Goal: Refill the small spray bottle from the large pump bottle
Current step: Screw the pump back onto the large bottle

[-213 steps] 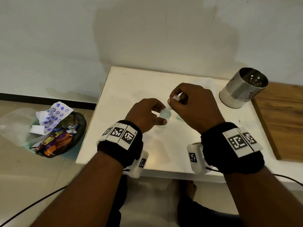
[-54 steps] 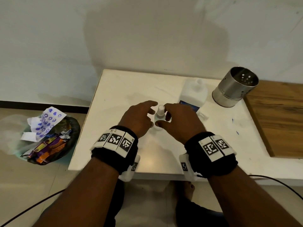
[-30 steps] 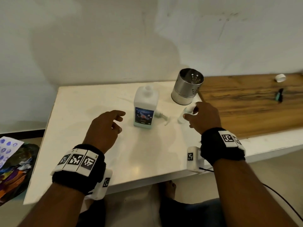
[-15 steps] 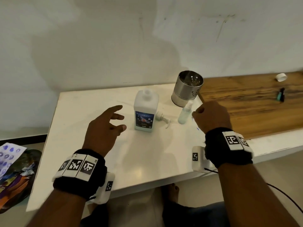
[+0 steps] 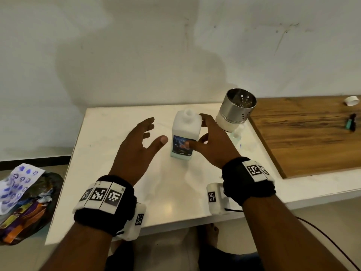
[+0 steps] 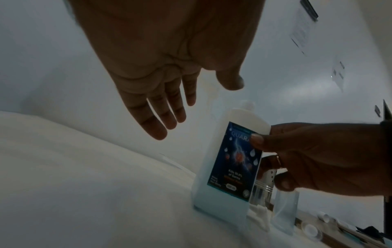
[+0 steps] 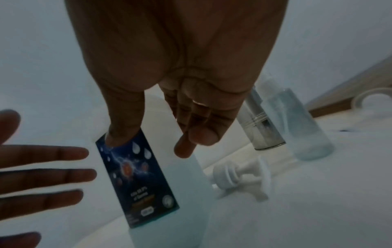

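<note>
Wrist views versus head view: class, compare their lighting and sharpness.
Head view: evenly lit, large bottle sharp, glare patch on the white table. Left wrist view: dim, left hand a backlit silhouette. Right wrist view: dim and bluish, pump head blurred.

Both forearms are bare to the wrist. Each wrist carries a broad black fabric band (image 5: 104,209) faced with white tiles printed in black square-code markers; the right band (image 5: 249,179) matches. A white camera housing (image 5: 215,198) bearing a smaller marker sits under each wrist. A thin black cable (image 5: 330,242) trails from the right unit. One right-hand finger wears a ring (image 6: 278,160).
</note>
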